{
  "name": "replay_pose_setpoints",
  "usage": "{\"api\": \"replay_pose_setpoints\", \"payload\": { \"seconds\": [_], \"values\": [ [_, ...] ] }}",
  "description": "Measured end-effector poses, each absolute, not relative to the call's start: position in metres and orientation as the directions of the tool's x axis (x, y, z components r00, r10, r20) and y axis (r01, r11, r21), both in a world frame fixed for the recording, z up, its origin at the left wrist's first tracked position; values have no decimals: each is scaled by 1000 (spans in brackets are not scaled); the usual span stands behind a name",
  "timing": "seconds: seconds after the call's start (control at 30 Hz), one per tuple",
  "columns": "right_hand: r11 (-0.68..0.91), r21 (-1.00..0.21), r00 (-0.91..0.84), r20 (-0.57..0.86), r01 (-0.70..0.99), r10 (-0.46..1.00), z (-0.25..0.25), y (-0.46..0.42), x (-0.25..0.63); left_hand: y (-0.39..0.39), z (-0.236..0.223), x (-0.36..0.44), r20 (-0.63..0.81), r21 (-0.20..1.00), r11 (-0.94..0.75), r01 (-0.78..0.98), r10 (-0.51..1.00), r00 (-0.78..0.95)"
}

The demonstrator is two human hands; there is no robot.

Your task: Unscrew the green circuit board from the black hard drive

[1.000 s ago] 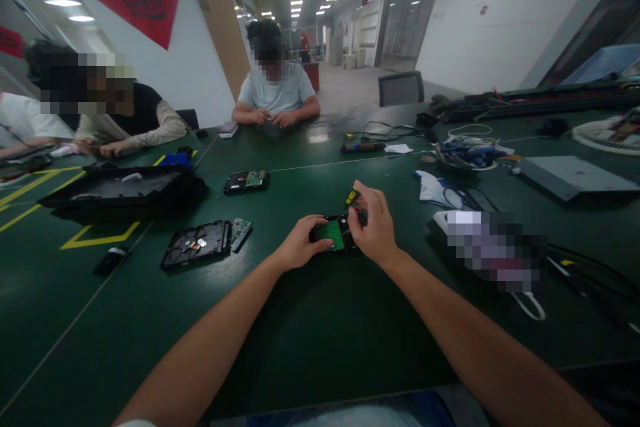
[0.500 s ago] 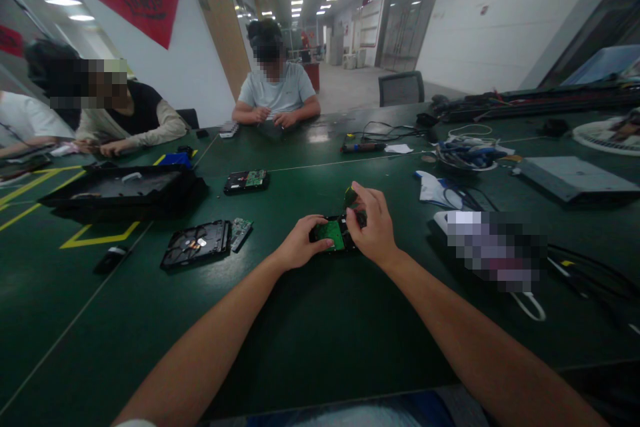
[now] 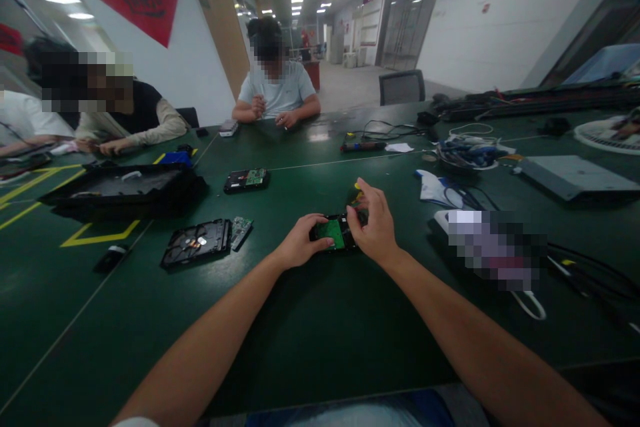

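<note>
A hard drive with a green circuit board facing up lies on the green table in front of me. My left hand grips its left end, with the thumb over the board and the fingers along the far edge. At the drive's right end, my right hand is closed around a screwdriver with a yellow and dark handle. Its tip is hidden behind my fingers. To the left lie another black drive and a loose circuit board.
Farther back sits a third drive. A black tray stands at the left. On the right are a blurred-out white-edged object, a grey metal box and cables. Across the table sits a person; others sit at left.
The screwdriver handle has turned, showing more yellow at its top, and my right fingers have shifted slightly. My left hand and the drive stay put. The person opposite has raised one hand.
</note>
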State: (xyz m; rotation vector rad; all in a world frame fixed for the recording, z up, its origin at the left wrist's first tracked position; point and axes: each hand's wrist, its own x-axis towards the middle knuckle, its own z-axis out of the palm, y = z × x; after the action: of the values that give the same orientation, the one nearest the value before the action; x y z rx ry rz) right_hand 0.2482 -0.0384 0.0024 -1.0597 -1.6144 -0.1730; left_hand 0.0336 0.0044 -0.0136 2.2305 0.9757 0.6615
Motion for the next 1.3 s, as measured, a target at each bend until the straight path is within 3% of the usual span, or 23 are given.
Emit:
{"api": "replay_pose_setpoints", "payload": {
  "seconds": [1.3],
  "values": [
    [581, -416, 49, 839, 699, 542, 6, -40, 247, 3, -11, 34, 196, 690, -543, 480, 777, 598]
  ]
}}
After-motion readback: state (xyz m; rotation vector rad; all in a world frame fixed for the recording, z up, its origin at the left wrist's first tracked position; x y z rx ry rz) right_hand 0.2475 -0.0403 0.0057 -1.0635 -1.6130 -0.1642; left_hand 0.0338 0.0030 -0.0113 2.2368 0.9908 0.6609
